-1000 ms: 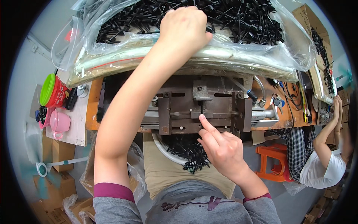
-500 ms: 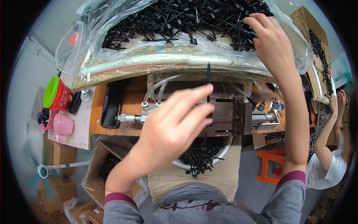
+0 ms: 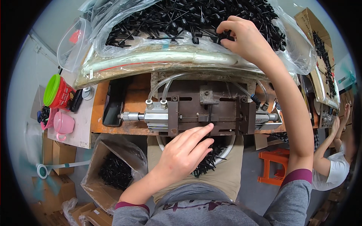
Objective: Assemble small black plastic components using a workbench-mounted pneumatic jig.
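My left hand [image 3: 183, 152] is low over the front of a metal clamping fixture [image 3: 222, 130]. Its fingertips close around the lower end of a thin black plastic stem [image 3: 210, 111], which stands between the fixture's small inner jaws. The thumb's grip is partly hidden. Up at the pile, my right hand [image 3: 241, 37] pinches a black plastic stemmed part [image 3: 227, 36] by its thicker head, at the pile's front edge. Many similar black parts [image 3: 169, 19] lie heaped on clear plastic sheeting. More black parts [image 3: 205, 162] rest in my lap below the fixture.
Clear air hoses [image 3: 154, 88] arch behind the silver cylinders [image 3: 156, 116]. A phone [image 3: 113, 107], red-green tub [image 3: 58, 92] and pink cup [image 3: 63, 122] are left. A lined carton [image 3: 96, 180] holds black parts. An orange stool [image 3: 269, 164] and another person [image 3: 332, 165] are right.
My left hand has moved down and toward me, uncovering the fixture with the stem between its jaws. The right hand has shifted left along the pile and closed on a part.
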### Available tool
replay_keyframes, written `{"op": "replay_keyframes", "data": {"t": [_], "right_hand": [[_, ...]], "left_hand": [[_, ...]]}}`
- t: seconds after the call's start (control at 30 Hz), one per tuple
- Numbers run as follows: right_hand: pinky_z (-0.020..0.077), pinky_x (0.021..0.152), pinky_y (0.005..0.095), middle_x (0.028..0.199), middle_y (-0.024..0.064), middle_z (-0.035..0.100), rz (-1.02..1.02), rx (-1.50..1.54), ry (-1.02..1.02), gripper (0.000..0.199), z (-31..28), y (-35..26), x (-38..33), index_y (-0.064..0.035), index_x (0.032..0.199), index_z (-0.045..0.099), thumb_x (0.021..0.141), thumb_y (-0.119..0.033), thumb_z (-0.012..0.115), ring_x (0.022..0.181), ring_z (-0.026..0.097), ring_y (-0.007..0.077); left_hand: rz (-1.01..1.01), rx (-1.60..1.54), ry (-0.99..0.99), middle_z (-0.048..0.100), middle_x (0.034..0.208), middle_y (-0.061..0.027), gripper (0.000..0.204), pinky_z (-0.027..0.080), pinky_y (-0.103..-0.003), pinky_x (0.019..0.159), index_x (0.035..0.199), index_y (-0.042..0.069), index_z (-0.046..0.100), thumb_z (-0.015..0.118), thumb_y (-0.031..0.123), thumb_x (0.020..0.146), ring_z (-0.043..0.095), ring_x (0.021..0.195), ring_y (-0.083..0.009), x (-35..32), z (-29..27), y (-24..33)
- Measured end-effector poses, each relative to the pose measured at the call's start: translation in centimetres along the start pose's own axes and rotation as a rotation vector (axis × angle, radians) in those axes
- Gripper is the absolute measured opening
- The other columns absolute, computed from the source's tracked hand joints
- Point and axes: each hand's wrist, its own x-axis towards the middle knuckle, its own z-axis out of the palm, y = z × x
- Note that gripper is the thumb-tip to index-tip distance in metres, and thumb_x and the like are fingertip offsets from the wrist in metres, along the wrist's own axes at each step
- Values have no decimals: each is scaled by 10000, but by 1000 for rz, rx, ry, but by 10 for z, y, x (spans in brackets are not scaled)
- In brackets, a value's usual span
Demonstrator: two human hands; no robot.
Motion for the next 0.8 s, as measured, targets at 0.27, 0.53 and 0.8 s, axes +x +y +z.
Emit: {"op": "replay_keyframes", "data": {"t": [0.27, 0.53, 0.8], "right_hand": [[532, 722, 351, 883, 105, 654, -83, -42, 86, 151, -6, -7, -10, -2, 942, 693, 795, -34, 677, 738, 644, 244], [514, 694, 246, 887, 29, 684, 47, 126, 251, 145, -32, -16, -32, -34, 974, 713, 831, -30, 686, 711, 633, 115], [512, 779, 223, 982, 41, 721, 433, 1006, 177, 198, -45, 26, -45, -10, 1039, 757, 891, -137, 724, 848, 638, 80]], "left_hand": [[-41, 138, -49, 624, 1336, -194, 251, 578, -369, 838, 991, 0, 683, 784, 77, 775, 699, 950, -305, -9, 23, 0], [-92, 176, -68, 615, 1367, -181, 221, 579, -347, 778, 965, 15, 677, 781, 90, 786, 708, 829, -282, -3, 25, -2], [-153, 197, -182, 644, 1331, -158, 251, 573, -290, 668, 999, 45, 700, 807, 126, 787, 705, 711, -220, 4, 13, 3]]}}
